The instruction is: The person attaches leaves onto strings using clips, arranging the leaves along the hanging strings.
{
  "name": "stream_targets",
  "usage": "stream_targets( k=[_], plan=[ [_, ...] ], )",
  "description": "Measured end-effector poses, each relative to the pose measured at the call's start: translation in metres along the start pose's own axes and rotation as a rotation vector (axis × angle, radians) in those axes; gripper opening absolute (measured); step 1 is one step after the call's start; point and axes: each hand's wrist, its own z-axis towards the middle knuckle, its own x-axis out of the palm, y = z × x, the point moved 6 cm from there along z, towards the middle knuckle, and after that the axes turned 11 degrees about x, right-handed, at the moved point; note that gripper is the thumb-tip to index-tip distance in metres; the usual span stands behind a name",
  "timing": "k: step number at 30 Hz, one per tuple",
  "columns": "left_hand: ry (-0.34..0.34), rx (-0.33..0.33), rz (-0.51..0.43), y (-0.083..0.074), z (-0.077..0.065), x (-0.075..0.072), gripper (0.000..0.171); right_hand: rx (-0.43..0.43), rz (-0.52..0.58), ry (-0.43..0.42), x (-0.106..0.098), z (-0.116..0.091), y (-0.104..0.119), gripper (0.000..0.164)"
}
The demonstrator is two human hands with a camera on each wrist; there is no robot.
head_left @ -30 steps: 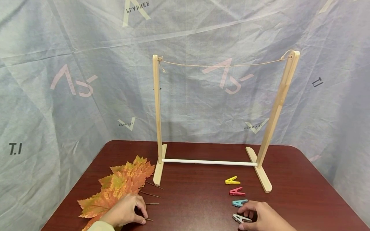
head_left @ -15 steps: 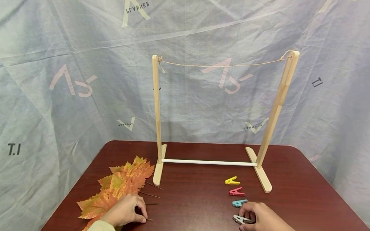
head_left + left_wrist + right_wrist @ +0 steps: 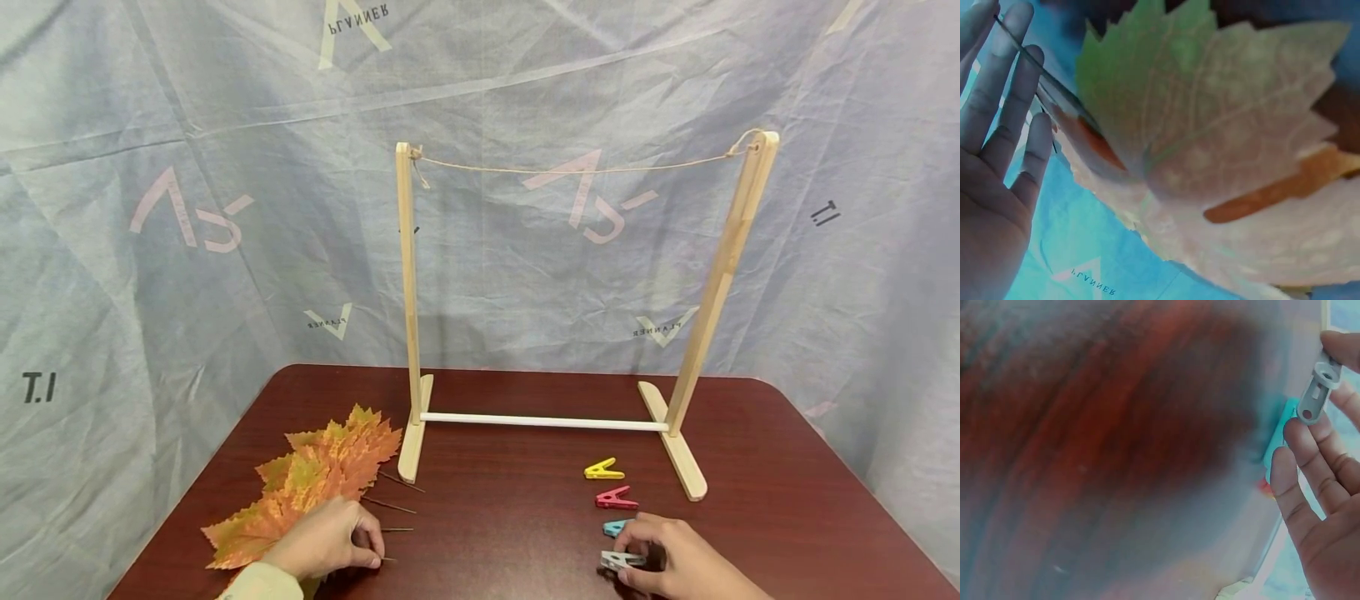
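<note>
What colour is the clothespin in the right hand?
Grey; the small plastic clothespin in the right hand shows best in the head view.

A staged recording set-up rather than a home: a dark red-brown worktop (image 3: 525, 517) stands against a creased grey-blue backdrop cloth (image 3: 187, 167) printed with logos.

On the grey backdrop cloth (image 3: 225, 125) the word "PLANNER" is printed mirrored in several places, also the letters "T.I" mirrored at its left and right sides, and "PLANNER" shows again in the left wrist view.
</note>
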Motion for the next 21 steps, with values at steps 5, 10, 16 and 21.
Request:
stream_targets(
  k=[5,10,16,21],
  plan=[
    [0.008,0.005,0.013,-0.002,0.003,-0.005,0.01,-0.014,-0.002,-0.02,-0.006,0.001,0.005,0.015],
    [0.014,0.016,0.037,-0.006,0.007,-0.01,0.009,0.038,-0.026,-0.013,-0.011,0.005,0.007,0.013],
    [0.011,0.036,0.061,-0.014,0.013,-0.018,0.009,0.084,-0.027,-0.057,-0.018,0.008,0.011,0.01],
    [-0.003,0.043,0.107,-0.022,0.018,-0.026,0.008,0.146,-0.036,-0.092,-0.029,0.011,0.014,0.015]
  ],
)
